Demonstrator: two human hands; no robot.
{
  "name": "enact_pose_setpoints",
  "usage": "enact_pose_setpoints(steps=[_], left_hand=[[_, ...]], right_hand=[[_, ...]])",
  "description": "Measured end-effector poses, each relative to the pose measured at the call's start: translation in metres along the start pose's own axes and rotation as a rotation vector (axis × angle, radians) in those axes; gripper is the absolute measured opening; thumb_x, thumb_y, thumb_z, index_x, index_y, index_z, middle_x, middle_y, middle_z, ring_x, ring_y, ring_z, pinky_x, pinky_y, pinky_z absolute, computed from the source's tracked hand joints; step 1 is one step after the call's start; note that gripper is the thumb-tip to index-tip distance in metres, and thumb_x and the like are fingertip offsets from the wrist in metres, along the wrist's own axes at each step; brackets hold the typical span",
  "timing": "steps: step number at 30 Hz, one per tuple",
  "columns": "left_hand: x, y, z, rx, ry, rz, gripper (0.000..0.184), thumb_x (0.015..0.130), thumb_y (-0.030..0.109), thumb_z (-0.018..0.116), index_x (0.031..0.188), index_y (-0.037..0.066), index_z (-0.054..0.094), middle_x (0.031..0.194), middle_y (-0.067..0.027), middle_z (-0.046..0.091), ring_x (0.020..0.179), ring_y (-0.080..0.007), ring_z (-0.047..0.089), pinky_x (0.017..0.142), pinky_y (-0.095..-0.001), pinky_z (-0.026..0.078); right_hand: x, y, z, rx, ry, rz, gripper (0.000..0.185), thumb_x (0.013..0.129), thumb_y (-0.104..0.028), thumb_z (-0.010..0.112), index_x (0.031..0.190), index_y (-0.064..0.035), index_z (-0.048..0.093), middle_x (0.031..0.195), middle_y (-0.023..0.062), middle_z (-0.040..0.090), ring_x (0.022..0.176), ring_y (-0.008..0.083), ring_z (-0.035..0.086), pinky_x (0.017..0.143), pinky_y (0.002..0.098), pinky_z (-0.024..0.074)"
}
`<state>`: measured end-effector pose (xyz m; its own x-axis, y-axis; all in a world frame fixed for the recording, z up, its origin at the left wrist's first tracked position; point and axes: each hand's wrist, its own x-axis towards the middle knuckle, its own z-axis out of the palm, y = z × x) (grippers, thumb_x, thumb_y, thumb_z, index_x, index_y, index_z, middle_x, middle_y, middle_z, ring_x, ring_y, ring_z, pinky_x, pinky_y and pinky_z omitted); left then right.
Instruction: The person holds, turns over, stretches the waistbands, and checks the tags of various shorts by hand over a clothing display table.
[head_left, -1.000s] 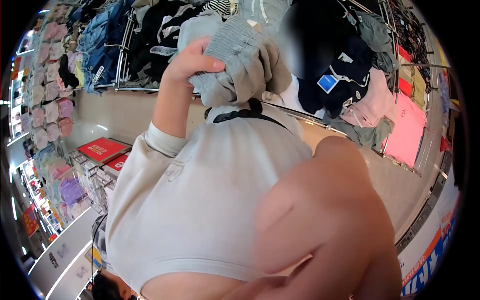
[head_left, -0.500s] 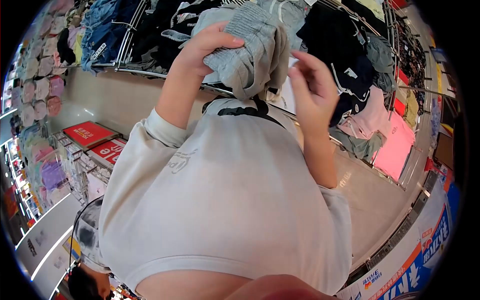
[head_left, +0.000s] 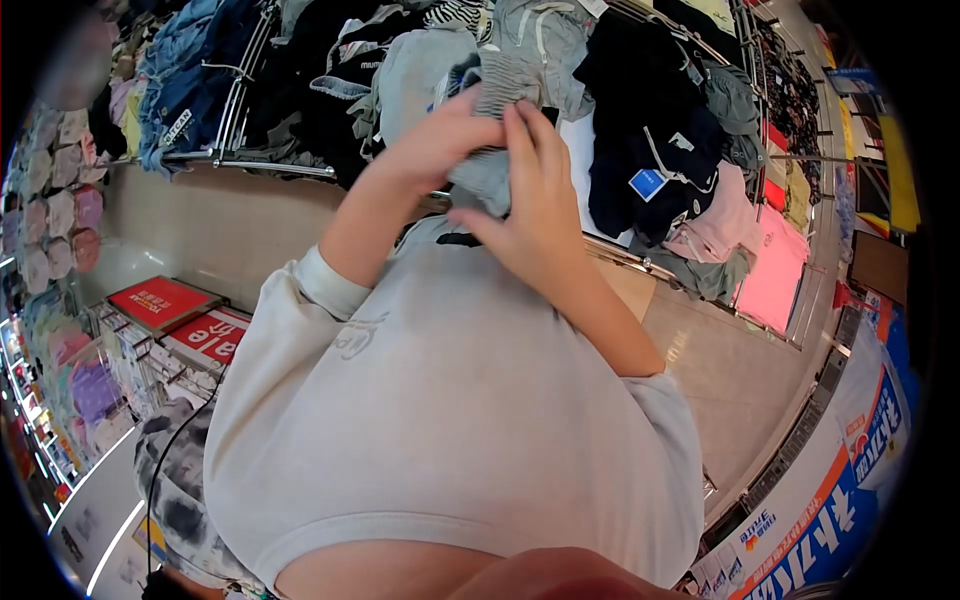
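Observation:
A bundled grey garment (head_left: 482,185) with a ribbed waistband is held between my two hands above the display's front edge. My left hand (head_left: 435,145) is closed on its left side, the fingertips partly hidden by the cloth. On the right side, my right hand (head_left: 540,190) lies against the garment with its fingers bent over the fabric. Its thumb sticks out to the left across the lower part. Behind the bundle are a light grey-blue garment (head_left: 420,85) and grey drawstring bottoms (head_left: 545,40).
Black clothes (head_left: 640,90) and pink clothes (head_left: 775,265) lie to the right on the metal-railed display; denim (head_left: 195,70) is at the left. Red sale signs (head_left: 165,303) stand at lower left. A person in patterned clothing (head_left: 180,480) is behind, and a blue-and-white banner (head_left: 830,530) at lower right.
My right hand has moved left from beside the garment onto it. The garment has shifted slightly left and is turned narrower. A blue tag now shows on the dark clothes at right.

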<state>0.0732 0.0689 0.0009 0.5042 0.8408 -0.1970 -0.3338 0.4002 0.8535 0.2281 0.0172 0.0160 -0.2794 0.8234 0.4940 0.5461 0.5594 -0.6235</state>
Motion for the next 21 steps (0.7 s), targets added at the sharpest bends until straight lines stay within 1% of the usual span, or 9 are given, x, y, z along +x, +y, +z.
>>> enact_pose_setpoints(steps=[1, 3, 6, 8, 9, 12, 14, 19, 21], left_hand=[[0.001, -0.003, 0.009, 0.059, 0.131, 0.005, 0.045, 0.086, 0.004, 0.056, 0.13, -0.001, 0.049, 0.118, -0.0098, 0.061, 0.107, -0.0186, 0.06, 0.091, -0.0325, 0.049], [0.001, -0.017, 0.005, 0.05, 0.083, 0.098, 0.04, 0.091, 0.009, 0.055, 0.13, 0.001, 0.05, 0.12, -0.0073, 0.059, 0.11, -0.0164, 0.058, 0.092, -0.0323, 0.048], [-0.003, -0.015, -0.007, -0.233, 0.025, -0.037, 0.035, 0.096, 0.018, 0.053, 0.127, 0.002, 0.052, 0.117, -0.0056, 0.061, 0.105, -0.0144, 0.059, 0.091, -0.0318, 0.047], [-0.006, -0.022, -0.035, -0.059, -0.005, 0.04, 0.033, 0.097, 0.019, 0.052, 0.125, 0.001, 0.054, 0.113, -0.0055, 0.063, 0.102, -0.0145, 0.06, 0.09, -0.0314, 0.047], [-0.007, -0.024, -0.044, 0.125, -0.037, 0.117, 0.032, 0.098, 0.02, 0.052, 0.123, 0.001, 0.056, 0.108, -0.0053, 0.065, 0.099, -0.0146, 0.061, 0.089, -0.0311, 0.048], [-0.009, -0.034, -0.059, 0.394, 0.338, 0.283, 0.035, 0.089, 0.018, 0.065, 0.12, 0.002, 0.059, 0.103, -0.0063, 0.066, 0.095, -0.0165, 0.062, 0.086, -0.0309, 0.048], [-0.01, -0.039, -0.073, 0.611, 0.602, 0.428, 0.07, 0.075, 0.02, 0.079, 0.136, 0.007, 0.047, 0.118, -0.0112, 0.061, 0.112, -0.0211, 0.057, 0.092, -0.0357, 0.046], [0.013, -0.043, -0.101, 0.65, 0.413, 0.443, 0.092, 0.073, 0.023, 0.081, 0.148, 0.008, 0.029, 0.137, -0.0177, 0.048, 0.132, -0.0292, 0.042, 0.103, -0.0408, 0.039], [0.029, -0.053, -0.117, 0.462, 0.1, 0.289, 0.092, 0.075, 0.026, 0.08, 0.148, 0.006, 0.029, 0.141, -0.0172, 0.046, 0.133, -0.0275, 0.041, 0.104, -0.0388, 0.038]], right_hand=[[0.001, 0.007, 0.007, 0.009, 0.011, 0.047, 0.064, 0.065, -0.006, 0.075, 0.125, -0.0001, 0.055, 0.116, 0.017, 0.059, 0.112, 0.0396, 0.052, 0.095, 0.0419, 0.0451], [0.004, 0.022, 0.018, 0.014, 0.013, 0.089, 0.061, 0.065, -0.003, 0.072, 0.124, 0.0003, 0.056, 0.116, 0.0189, 0.059, 0.111, 0.0406, 0.053, 0.097, 0.042, 0.045], [0.003, 0.046, 0.01, 0.128, 0.017, 0.042, 0.053, 0.067, 0.005, 0.063, 0.121, 0.0016, 0.058, 0.112, 0.0157, 0.063, 0.104, 0.0312, 0.06, 0.093, 0.036, 0.0472], [0.004, 0.054, -0.002, 0.507, 0.054, 0.478, 0.045, 0.073, 0.009, 0.055, 0.116, 0.0021, 0.061, 0.104, 0.0081, 0.065, 0.097, 0.0178, 0.061, 0.087, 0.0297, 0.048], [0.01, 0.059, -0.004, 0.579, 0.133, 0.451, 0.039, 0.076, 0.01, 0.054, 0.113, 0.0027, 0.062, 0.1, 0.0023, 0.064, 0.097, 0.0103, 0.058, 0.086, 0.025, 0.0451], [0.022, 0.073, -0.014, 0.945, 0.203, 0.567, 0.025, 0.087, -0.001, 0.06, 0.112, 0.002, 0.062, 0.103, 0.0061, 0.066, 0.096, 0.0154, 0.061, 0.088, 0.028, 0.0462], [0.027, 0.08, -0.022, 1.074, 0.18, 0.558, 0.02, 0.091, -0.008, 0.062, 0.11, -0.0009, 0.062, 0.11, 0.0098, 0.066, 0.101, 0.0225, 0.063, 0.092, 0.0351, 0.0478], [0.027, 0.091, -0.037, 1.322, 0.097, 0.532, 0.029, 0.092, -0.019, 0.06, 0.115, -0.0013, 0.061, 0.119, 0.0136, 0.064, 0.11, 0.0301, 0.06, 0.1, 0.0471, 0.0444], [0.027, 0.087, -0.042, 1.581, 0.087, 0.449, 0.033, 0.093, -0.023, 0.057, 0.118, -0.0013, 0.059, 0.12, 0.0148, 0.063, 0.111, 0.0334, 0.059, 0.101, 0.0513, 0.043]])
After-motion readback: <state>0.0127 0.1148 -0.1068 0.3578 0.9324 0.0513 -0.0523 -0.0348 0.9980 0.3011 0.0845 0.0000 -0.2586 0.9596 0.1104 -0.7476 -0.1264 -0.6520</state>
